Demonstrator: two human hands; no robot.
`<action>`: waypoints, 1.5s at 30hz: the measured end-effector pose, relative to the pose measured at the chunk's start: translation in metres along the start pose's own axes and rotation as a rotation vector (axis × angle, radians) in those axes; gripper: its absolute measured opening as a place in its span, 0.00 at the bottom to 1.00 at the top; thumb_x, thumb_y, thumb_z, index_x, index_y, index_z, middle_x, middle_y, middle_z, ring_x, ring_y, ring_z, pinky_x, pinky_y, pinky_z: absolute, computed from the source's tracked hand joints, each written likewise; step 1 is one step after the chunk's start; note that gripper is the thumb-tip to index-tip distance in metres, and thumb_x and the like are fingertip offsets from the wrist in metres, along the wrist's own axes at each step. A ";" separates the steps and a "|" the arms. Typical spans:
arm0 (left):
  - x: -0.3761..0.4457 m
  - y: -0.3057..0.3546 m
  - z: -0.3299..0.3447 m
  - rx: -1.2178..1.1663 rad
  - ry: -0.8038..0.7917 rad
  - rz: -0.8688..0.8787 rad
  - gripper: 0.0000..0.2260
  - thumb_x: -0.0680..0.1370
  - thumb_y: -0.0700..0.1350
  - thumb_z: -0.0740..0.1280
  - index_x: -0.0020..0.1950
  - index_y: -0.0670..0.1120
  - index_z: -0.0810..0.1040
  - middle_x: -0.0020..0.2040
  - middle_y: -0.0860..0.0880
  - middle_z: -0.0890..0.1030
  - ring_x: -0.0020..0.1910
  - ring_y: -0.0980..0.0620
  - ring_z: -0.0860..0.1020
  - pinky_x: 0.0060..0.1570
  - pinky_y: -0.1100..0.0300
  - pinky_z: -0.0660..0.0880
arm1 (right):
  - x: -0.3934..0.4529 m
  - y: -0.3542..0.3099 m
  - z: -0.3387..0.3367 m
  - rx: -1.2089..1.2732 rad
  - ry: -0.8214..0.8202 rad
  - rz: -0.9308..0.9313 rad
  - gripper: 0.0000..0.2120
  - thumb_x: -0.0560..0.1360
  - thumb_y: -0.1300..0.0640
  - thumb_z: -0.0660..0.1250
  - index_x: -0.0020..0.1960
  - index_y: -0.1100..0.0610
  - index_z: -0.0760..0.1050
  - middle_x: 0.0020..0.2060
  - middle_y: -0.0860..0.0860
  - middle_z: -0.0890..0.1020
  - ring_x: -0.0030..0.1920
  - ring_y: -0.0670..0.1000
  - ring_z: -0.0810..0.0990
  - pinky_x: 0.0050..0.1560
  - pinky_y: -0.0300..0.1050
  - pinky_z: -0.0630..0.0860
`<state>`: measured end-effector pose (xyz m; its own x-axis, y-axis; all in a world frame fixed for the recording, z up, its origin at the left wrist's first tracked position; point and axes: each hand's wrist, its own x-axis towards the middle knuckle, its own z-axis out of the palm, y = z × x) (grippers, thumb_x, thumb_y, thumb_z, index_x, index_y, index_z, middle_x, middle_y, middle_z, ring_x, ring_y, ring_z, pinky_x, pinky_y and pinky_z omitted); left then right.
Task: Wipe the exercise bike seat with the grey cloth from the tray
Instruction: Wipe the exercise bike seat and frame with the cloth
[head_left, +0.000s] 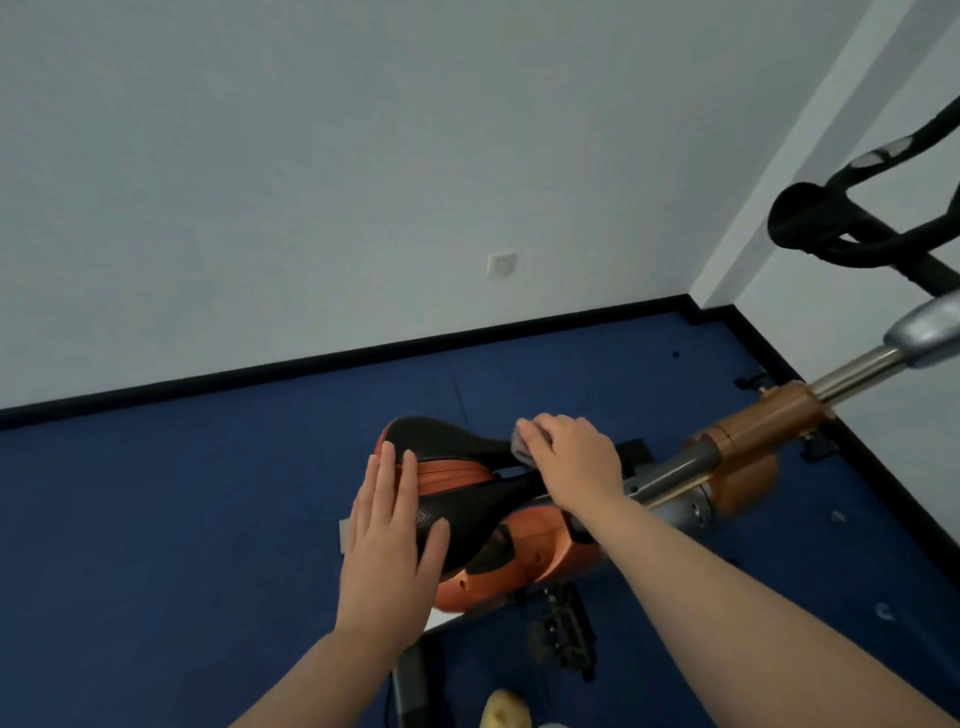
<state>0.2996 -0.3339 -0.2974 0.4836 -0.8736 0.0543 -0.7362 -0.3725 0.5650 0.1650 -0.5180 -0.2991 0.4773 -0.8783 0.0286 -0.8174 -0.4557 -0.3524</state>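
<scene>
The right hand (574, 457) covers most of the cloth (524, 448). The handlebars (852, 223) run off the right edge. A yellow thing (501, 709) is cut by the bottom edge.

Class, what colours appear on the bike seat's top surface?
Black with an orange stripe down the seat, seen in the head view.

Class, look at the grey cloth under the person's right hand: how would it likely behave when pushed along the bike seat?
The grey cloth bunches under the right hand, so it is probably floppy and light. Pushed along the seat, it would likely crumple.
</scene>
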 end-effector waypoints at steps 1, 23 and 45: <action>0.000 -0.001 -0.001 0.002 -0.008 0.001 0.30 0.75 0.62 0.46 0.74 0.59 0.37 0.76 0.61 0.36 0.74 0.61 0.35 0.73 0.57 0.44 | 0.004 0.000 0.000 0.053 -0.017 0.068 0.21 0.80 0.40 0.51 0.48 0.50 0.78 0.43 0.49 0.82 0.47 0.54 0.79 0.43 0.50 0.73; 0.095 -0.078 -0.050 -0.323 -0.529 0.568 0.20 0.82 0.52 0.52 0.74 0.54 0.62 0.76 0.59 0.59 0.75 0.66 0.48 0.75 0.57 0.47 | -0.086 -0.167 0.056 0.523 0.319 0.783 0.29 0.81 0.45 0.49 0.78 0.47 0.41 0.79 0.50 0.46 0.77 0.54 0.54 0.70 0.51 0.64; 0.104 -0.087 -0.055 -0.524 -0.732 0.520 0.22 0.81 0.55 0.49 0.74 0.52 0.60 0.76 0.60 0.56 0.74 0.68 0.48 0.75 0.60 0.47 | -0.104 -0.220 0.078 -0.096 0.240 0.640 0.31 0.79 0.41 0.46 0.78 0.53 0.49 0.78 0.57 0.54 0.77 0.64 0.50 0.74 0.64 0.56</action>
<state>0.4396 -0.3750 -0.2957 -0.3692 -0.9291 -0.0209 -0.3894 0.1342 0.9113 0.3198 -0.3152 -0.2974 -0.1842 -0.9815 0.0524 -0.9449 0.1621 -0.2843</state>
